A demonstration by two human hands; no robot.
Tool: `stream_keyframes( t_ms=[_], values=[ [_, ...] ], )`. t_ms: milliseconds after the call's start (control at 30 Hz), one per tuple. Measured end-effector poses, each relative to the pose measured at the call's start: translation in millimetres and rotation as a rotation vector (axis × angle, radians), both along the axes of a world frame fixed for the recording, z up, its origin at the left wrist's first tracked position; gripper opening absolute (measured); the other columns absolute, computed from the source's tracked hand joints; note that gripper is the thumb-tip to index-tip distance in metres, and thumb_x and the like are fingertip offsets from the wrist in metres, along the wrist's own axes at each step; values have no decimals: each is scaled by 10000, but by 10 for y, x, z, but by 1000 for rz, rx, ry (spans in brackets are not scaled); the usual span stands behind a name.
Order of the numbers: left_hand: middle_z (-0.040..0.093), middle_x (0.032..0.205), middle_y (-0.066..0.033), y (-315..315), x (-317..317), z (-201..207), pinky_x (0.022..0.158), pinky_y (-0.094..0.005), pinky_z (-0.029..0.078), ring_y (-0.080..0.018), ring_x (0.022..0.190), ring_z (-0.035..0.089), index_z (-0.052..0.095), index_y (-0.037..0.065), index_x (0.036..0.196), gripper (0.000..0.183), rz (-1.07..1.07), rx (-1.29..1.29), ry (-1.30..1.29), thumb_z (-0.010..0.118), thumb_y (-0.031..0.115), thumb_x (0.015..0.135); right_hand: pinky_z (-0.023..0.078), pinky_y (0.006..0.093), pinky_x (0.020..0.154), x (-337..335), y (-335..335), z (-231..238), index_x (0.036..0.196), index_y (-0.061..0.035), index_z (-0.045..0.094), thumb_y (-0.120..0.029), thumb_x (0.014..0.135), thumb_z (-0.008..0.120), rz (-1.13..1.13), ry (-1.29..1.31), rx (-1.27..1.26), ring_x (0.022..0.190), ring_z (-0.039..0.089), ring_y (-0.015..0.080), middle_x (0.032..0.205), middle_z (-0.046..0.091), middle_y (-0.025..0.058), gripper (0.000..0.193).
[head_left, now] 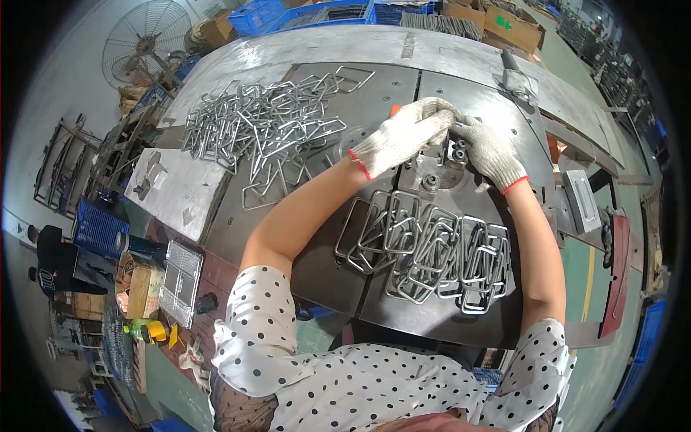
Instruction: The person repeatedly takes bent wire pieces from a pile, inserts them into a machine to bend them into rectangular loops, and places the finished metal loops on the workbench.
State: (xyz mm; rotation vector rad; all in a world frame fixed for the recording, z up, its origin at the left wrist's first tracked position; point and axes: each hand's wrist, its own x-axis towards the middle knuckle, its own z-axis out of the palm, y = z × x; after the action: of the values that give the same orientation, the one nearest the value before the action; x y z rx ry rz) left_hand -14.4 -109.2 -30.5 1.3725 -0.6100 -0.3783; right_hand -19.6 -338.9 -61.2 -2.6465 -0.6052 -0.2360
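Observation:
Both my hands wear white knit gloves with red cuffs and meet over a small bolted metal fixture [453, 154] on the steel worktable [317, 277]. My left hand [412, 135] reaches in from the left, its fingers curled together at the back of the fixture. Against its fingertips, my right hand [492, 150] is bent inward at the fixture's right side, fingers closed. The gloves hide whatever lies between the fingers. Close to me lies a group of bent wire rectangles [439, 252], overlapping in a row. A bigger tangled pile of bent wire pieces [259, 122] lies to the left.
A round bolted plate [430, 182] sits just before the fixture. At the back right lies a grey handled tool [517, 78]. Blue crates [317, 14] and a cardboard box [512, 29] stand behind the table. A large fan [146, 45] is far left.

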Motion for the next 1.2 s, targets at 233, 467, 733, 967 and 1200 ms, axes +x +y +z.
stream_keyframes(
  t_ms=[233,467,733,967,1200],
  values=[
    [620,912,54,-18,-109,156,690,-193,430,-32,808,542,674,77,1301,250,-19,36,-4,567,195,1108,507,471,1008,20,-77,-28,1376,-113,681,-30,898,608,-19,-18,-57,1148,620,382,1189,646,182,491],
    [664,937,-15,471,-64,777,613,-193,434,-38,699,488,644,3,1307,331,315,75,-292,578,256,1104,531,469,997,-32,-14,94,1397,-156,667,-15,925,559,-49,-48,-212,1176,660,375,1282,670,158,504],
    [730,1145,-188,1573,155,129,953,-479,540,-386,1112,688,687,97,1203,324,399,1340,-752,602,325,988,520,484,998,-15,-111,-21,1358,-153,698,-107,947,560,-52,-99,-186,1147,632,373,1270,677,119,436],
    [701,983,-170,1602,51,-99,846,-483,554,-368,963,701,692,96,1049,241,427,1403,-899,650,317,963,524,477,1005,1,-78,-46,1370,-152,688,-71,944,554,-55,-123,-208,1168,643,377,1258,672,154,454],
    [678,989,-190,1720,8,112,726,-481,570,-381,847,702,649,91,1154,186,830,1368,-1246,624,193,1001,522,474,986,-13,-75,19,1368,-145,686,-78,952,562,-43,-102,-187,1144,660,393,1222,679,178,439]
  ],
)
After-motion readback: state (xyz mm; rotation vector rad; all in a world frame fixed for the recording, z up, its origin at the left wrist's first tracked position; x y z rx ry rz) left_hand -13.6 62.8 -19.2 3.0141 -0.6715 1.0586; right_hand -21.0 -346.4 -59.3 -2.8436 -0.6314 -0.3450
